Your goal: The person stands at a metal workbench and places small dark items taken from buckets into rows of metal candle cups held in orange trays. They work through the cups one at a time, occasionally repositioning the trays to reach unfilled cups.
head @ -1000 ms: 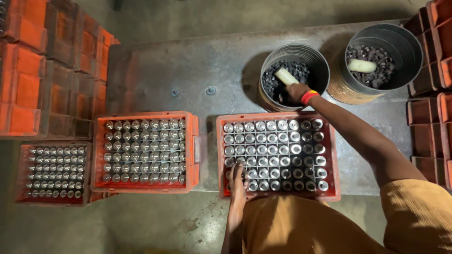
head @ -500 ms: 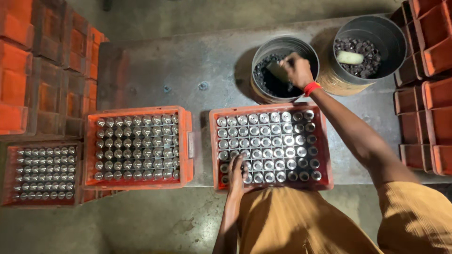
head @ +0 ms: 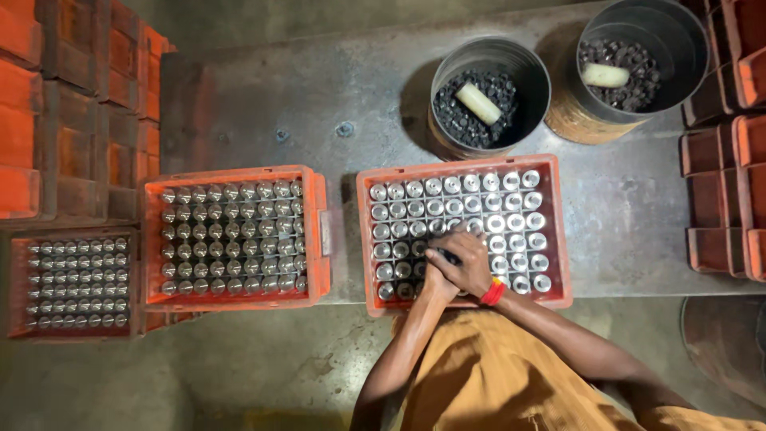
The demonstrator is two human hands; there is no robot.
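Both hands meet over the near edge of the orange plastic crate of open-topped shiny metal cylinders, which stands on the grey metal bench right in front of the person. The right hand, with a red band at its wrist, lies on top, its fingers curled together over something small and dark at the crate's near middle rows (what exactly is pinched there is too hidden to tell). The left hand sits under and just beside it, also curled; whether its fingers clamp anything I cannot tell. The cylinders stand upright in tidy rows inside the crate, most with pale open mouths, a few by the hands looking darker.

To the left of this crate, just beside it on the bench, is a second orange plastic crate of metal cylinders with rounded caps. Farther left of it, and lower than the bench top, sits a third, darker orange crate of small capped cylinders.

Beyond the main crate, touching or nearly touching its far edge, stands a round grey metal bucket filled with small black pieces, a cream cylindrical scoop lying on them. To the right of that is a larger round metal drum with a rusty side, also holding black pieces and a cream roller-shaped scoop.

Stacks of empty orange crates rise well to the left of the main crate, and more empty orange trays line its right.
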